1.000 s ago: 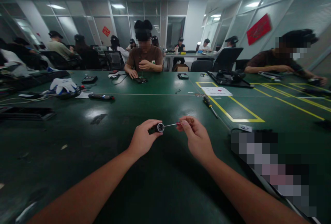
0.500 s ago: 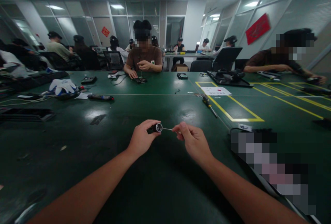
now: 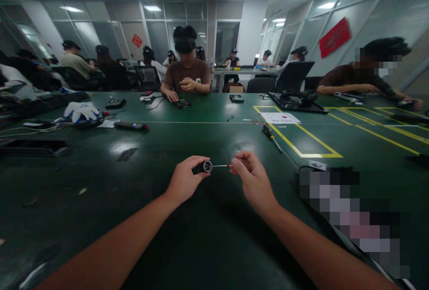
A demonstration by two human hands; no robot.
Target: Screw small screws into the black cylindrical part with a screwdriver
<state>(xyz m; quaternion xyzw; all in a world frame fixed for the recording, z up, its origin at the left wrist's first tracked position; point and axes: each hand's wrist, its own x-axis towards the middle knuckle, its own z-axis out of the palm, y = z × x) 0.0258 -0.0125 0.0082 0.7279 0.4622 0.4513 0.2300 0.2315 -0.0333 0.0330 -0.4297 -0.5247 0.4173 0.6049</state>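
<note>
Black cylinder [image 3: 202, 166] is gripped between thumb and fingers of left hand [image 3: 187, 178]. Thin red-handled screwdriver [image 3: 221, 166] is pinched in right hand [image 3: 253, 176], tip at cylinder's open end. Both are held above near edge of green desk [image 3: 147, 232].

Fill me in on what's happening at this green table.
The left hand holds a small dark cylinder with its pale-rimmed open end facing right. The right hand grips a slim red-handled tool, its thin metal shaft reaching to that opening; how deep the tip goes can't be told. Further up the green table lies a yellow-and-black screwdriver. Across it, a person in a brown shirt bends over a small dark device.
</note>
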